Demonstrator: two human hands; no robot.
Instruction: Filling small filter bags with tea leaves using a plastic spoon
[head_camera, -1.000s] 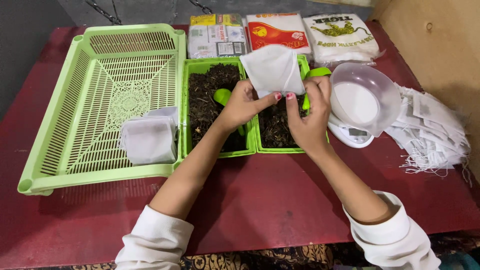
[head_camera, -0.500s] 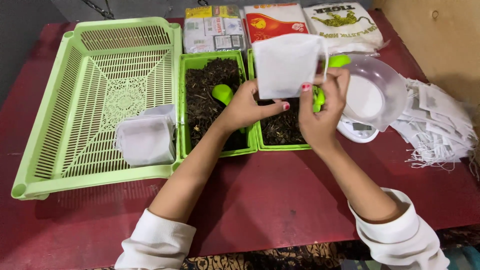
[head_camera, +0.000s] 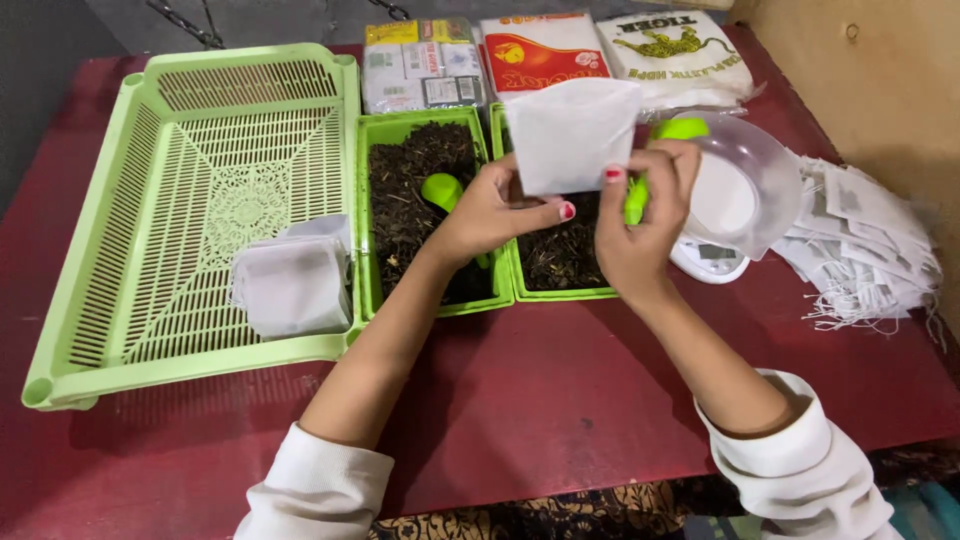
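A white paper filter bag is held up above two green tubs of dark loose tea. My left hand pinches its lower left edge and my right hand grips its lower right corner. The right hand also holds a bright green scoop, mostly hidden behind its fingers. The left tub has a second green scoop lying in the tea. The right tub is partly covered by both hands.
A large green slotted tray at left holds filled white bags. A clear bowl sits on a small white scale. Empty bags with strings are piled at right. Three packets lie along the back.
Both hands have lifted the white bag higher and turned it more upright; the right hand with the green scoop moved up beside the bowl.
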